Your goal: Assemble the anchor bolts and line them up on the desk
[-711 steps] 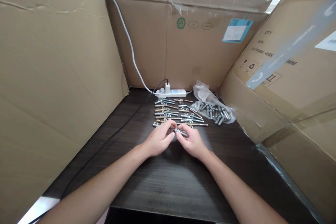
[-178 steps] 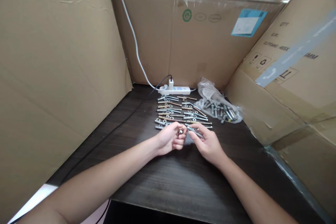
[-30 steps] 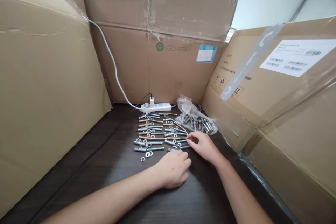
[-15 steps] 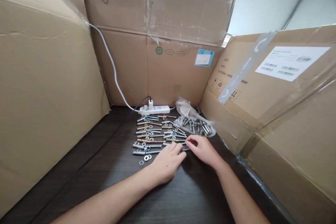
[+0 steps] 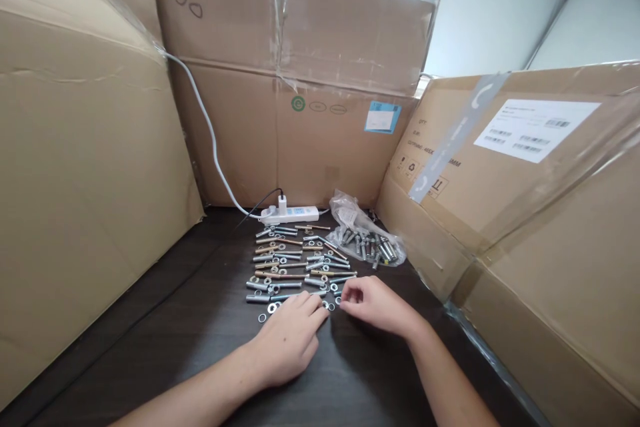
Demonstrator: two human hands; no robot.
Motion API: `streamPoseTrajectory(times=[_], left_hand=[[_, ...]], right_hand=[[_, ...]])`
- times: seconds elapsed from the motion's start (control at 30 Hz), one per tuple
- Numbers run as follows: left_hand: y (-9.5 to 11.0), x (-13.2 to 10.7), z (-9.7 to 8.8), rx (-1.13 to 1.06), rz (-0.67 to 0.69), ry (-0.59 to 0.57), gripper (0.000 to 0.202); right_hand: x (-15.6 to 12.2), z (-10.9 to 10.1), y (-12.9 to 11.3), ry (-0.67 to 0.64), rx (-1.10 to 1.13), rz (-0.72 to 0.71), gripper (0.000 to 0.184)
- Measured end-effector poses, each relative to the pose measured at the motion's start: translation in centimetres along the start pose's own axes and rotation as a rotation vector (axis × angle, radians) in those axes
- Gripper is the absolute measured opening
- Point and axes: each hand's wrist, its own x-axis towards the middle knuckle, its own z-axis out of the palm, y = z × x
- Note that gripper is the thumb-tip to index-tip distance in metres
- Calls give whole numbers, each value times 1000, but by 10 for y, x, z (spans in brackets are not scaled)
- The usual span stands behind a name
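Rows of metal sleeves, threaded rods and washers lie on the dark table, some silver and some brass-coloured. My left hand (image 5: 293,340) rests at the front of the rows, palm down with fingers bent together. It partly covers a silver rod (image 5: 285,297), and a washer (image 5: 325,305) and a thin ring (image 5: 331,307) lie by its fingertips. My right hand (image 5: 375,305) is curled at the right end of the front rows. Its thumb and forefinger pinch at a small washer (image 5: 339,301). What lies under the left fingertips is hidden.
Behind the rows stands a white power strip (image 5: 295,215) with a plug and cables. A clear plastic bag (image 5: 350,213) of metal bolts lies at the back right. Large cardboard boxes (image 5: 330,147) wall in the table at the left, back and right.
Both hands have moved down and slightly left in view, and apart from each other. Small washers now show between them. The whole view has shifted slightly.
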Motion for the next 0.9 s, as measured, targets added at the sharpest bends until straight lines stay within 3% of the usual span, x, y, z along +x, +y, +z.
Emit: streamPoseTrajectory(times=[0.6, 0.77, 0.9], left_hand=[[-13, 1, -2, -54, 3, 164, 23], [-15, 2, 1, -60, 0, 173, 25], [-16, 2, 2, -82, 15, 164, 30]], right_hand=[[3, 3, -7, 127, -23, -54, 19], [5, 2, 3, 235, -157, 54, 17], [8, 3, 10, 220, -202, 109, 16]])
